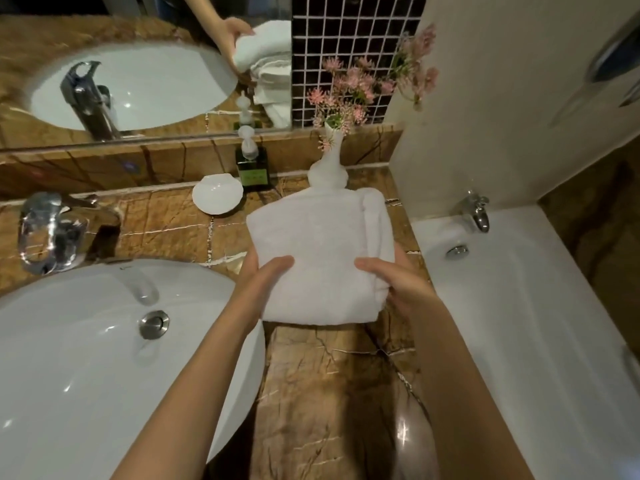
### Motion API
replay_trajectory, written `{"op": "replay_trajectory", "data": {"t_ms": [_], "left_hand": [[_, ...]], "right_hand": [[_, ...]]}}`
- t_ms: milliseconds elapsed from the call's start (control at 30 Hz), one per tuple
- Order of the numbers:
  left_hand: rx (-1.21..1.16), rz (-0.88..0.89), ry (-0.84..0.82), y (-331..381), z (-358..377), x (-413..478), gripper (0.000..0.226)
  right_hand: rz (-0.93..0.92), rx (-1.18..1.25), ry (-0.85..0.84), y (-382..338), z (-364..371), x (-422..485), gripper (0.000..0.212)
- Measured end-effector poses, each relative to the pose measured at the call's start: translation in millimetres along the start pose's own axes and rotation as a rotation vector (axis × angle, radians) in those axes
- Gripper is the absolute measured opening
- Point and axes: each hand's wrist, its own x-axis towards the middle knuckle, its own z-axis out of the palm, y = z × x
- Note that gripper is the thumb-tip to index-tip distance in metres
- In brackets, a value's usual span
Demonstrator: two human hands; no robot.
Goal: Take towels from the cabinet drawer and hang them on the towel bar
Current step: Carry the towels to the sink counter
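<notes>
Holding a folded white towel (318, 251) in front of us, over the brown marble countertop (166, 216), between the sink basin (86, 341) and the bathtub (519, 306). Our left hand (263, 282) grips the towel's near left corner, thumb on top and fingers curled out of sight beneath. Our right hand (398, 282) clamps the near right side the same way, thumb across the top beside the rolled fold. We cannot tell whether the towel's underside touches the counter. Its far edge covers the foot of a white vase (328, 168) holding pink flowers (349, 88).

Noted on the counter behind: a white soap dish (217, 194) to the left of the towel, and just beyond it a dark pump bottle (251, 164) with a green label, against the backsplash. A chrome faucet (52, 230) stands at the far rim of the basin; the round drain (154, 324) sits in the bowl. The mirror (138, 81) above reflects the basin, the faucet and a hand on the towel. Dark mosaic tile (356, 29) runs beside the mirror. A chrome tub spout (476, 211) projects over the bathtub's far end.
</notes>
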Motion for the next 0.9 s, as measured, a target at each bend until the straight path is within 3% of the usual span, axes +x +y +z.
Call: {"op": "replay_trajectory", "data": {"t_ms": [267,467,700,800,900], "left_hand": [[0.117,-0.029,0.086,-11,6,14,0.022],[0.196,-0.016,0.118,-11,9,15,0.033],[0.280,-0.035,0.113,-3,1,6,0.030],[0.276,-0.034,0.158,2,-7,-6,0.053],[0.239,-0.060,0.162,11,-14,-14,0.068]], "right_hand": [[0.035,-0.058,0.113,4,1,15,0.087],[0.091,-0.089,0.167,6,0,18,0.100],[0.088,-0.142,0.274,-1,8,2,0.085],[-0.029,-0.339,0.496,-2,20,-14,0.088],[-0.351,-0.516,0.652,1,38,-35,0.078]]}}
